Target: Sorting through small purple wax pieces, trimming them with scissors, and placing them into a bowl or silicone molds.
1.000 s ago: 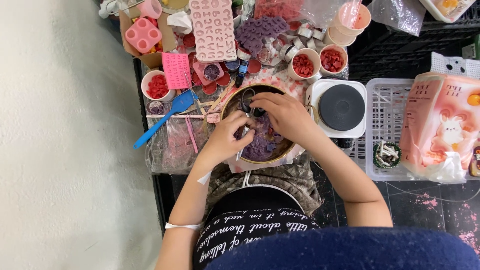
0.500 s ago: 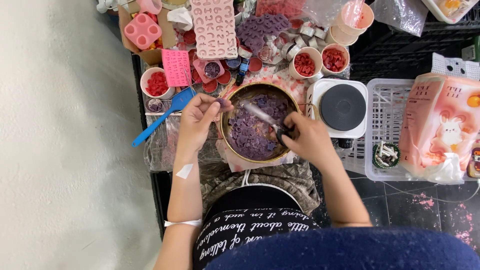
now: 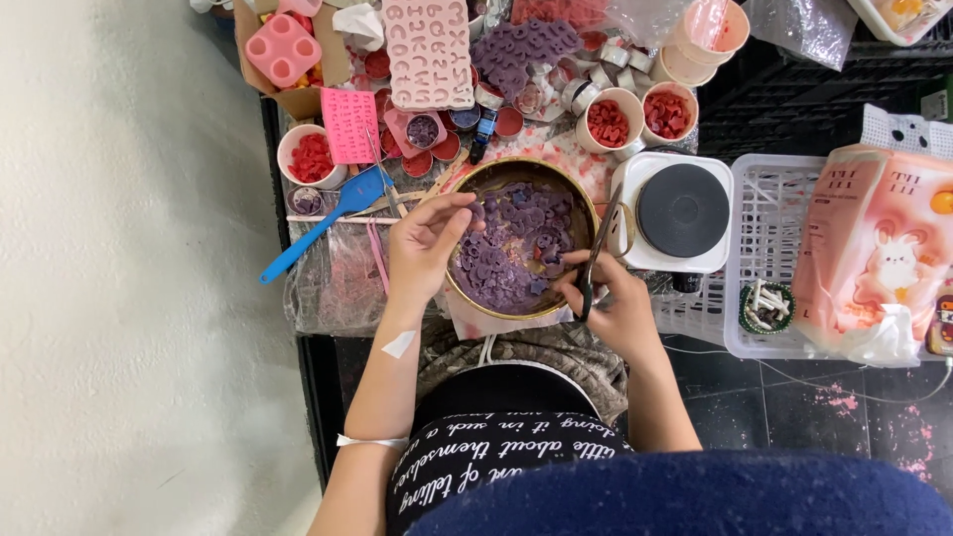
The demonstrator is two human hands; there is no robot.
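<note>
A slim pair of scissors or tongs [image 3: 599, 246], which of the two cannot be told, is held in the grip of the right hand [image 3: 613, 310], the fingers closed around the handles at the near right rim of the round metal bowl [image 3: 586, 203], with the tips reaching in over the contents. The left hand [image 3: 422, 243] is pinched narrow at the bowl's left rim, fingertips drawn together over the purple wax pieces [image 3: 511, 248]; whether a piece is caught between them cannot be told. The purple pieces lie heaped inside the bowl, which sits at the middle of the desk's near edge, just in front of the person. For the picking to be done well, the bowl is best steadied by the wrist resting on its rim, and one piece at a time is best lifted lightly so that soft shapes are not crushed or bent. Just right of the bowl a white hotplate [image 3: 680, 210] stands, and a white basket [image 3: 784, 258] lies beyond it. To the left a blue spatula [image 3: 323, 223] lies on clear plastic, and a pink letter mould [image 3: 429, 52] and cups of red pieces [image 3: 609, 121] are set behind.
</note>
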